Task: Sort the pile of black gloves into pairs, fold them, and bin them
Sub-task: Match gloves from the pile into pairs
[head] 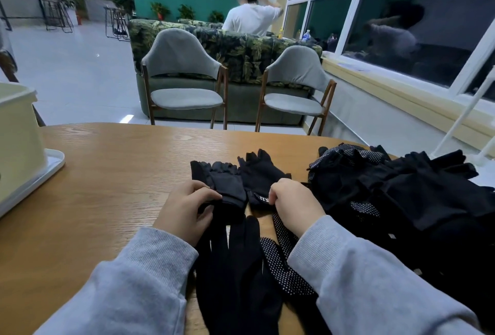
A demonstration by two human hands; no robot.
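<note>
Two short black gloves lie side by side at the middle of the wooden table (107, 174). My left hand (184, 206) pinches the cuff of the left glove (227, 182). My right hand (292, 206) pinches the cuff of the right glove (259, 171), which carries white lettering. A long plain black glove (235, 267) and a white-dotted black glove (281, 265) lie between my forearms. The big pile of black gloves (401, 195) sits to the right. A pale yellow bin (18, 136) stands at the far left.
The bin rests on a white tray (51, 166) at the table's left edge. Two grey chairs (184, 77) stand beyond the far edge, with a sofa and a seated person in a white shirt (249, 18) behind them. Windows run along the right.
</note>
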